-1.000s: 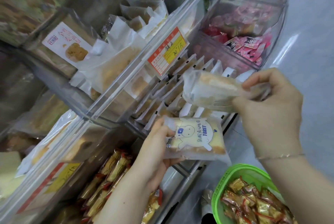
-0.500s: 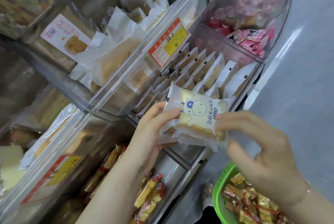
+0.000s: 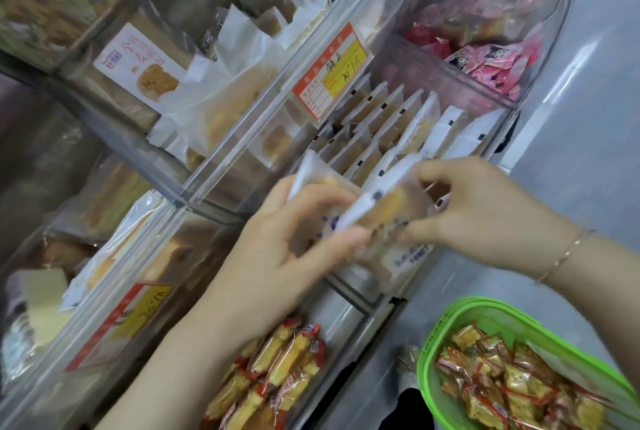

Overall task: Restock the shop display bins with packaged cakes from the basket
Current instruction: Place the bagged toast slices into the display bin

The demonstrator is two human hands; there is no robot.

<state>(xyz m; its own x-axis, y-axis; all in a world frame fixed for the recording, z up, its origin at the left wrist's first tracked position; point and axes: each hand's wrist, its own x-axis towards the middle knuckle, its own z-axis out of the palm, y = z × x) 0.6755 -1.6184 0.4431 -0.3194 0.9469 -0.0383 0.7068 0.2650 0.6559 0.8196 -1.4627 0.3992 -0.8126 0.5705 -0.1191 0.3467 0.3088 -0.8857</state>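
Since half a second ago both hands have carried the cakes up to the front of the clear bin (image 3: 498, 138), tipping them on edge. The left hand (image 3: 277, 256) grips one cake (image 3: 311, 183); the right hand (image 3: 485, 218) pinches a second cake (image 3: 391, 211), its long axis running lower left to upper right. Motion blur hides the finer grip. The bin holds upright packets in rows. The green basket (image 3: 429, 360) sits lower right on grey floor (image 3: 588, 117).
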